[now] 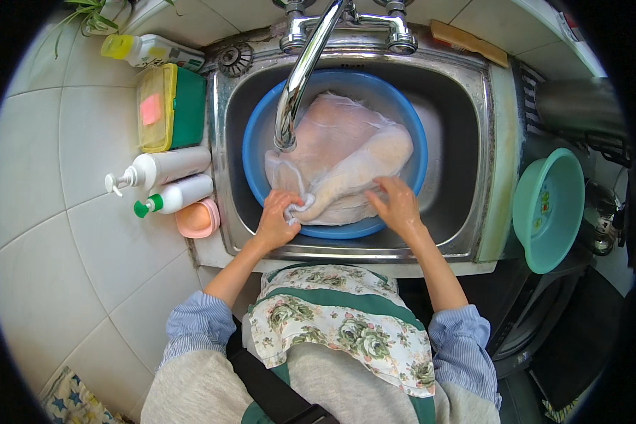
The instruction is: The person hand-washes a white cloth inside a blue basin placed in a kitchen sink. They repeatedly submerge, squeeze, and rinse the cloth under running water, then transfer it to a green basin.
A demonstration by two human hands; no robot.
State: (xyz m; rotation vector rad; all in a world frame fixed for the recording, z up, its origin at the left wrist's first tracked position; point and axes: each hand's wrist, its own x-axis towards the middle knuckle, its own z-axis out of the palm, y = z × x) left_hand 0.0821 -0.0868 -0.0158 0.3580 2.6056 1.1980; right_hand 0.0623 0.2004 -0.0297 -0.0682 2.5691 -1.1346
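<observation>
A blue plastic basin [414, 185] sits inside the stainless steel sink [458, 159]. It holds a bulky, thin white see-through bag [344, 138] with pale pinkish contents, perhaps fabric; what they are I cannot tell. My left hand [280, 214] grips the bunched, twisted end of the bag at the basin's near left rim. On the near right, my right hand [397, 206] has its thumb and fingers apart, close against the bag's side and holding nothing. The chrome faucet spout [291, 106] reaches over the basin and hides part of the bag.
Left of the sink stand a green box with a yellow lid [188, 108], a white pump bottle [175, 165], a green-topped bottle [183, 193] and a pink soap dish [197, 218]. A yellow-capped bottle [161, 52] is behind them. On the right are a mint-green basin [562, 222] and a metal pot [577, 106].
</observation>
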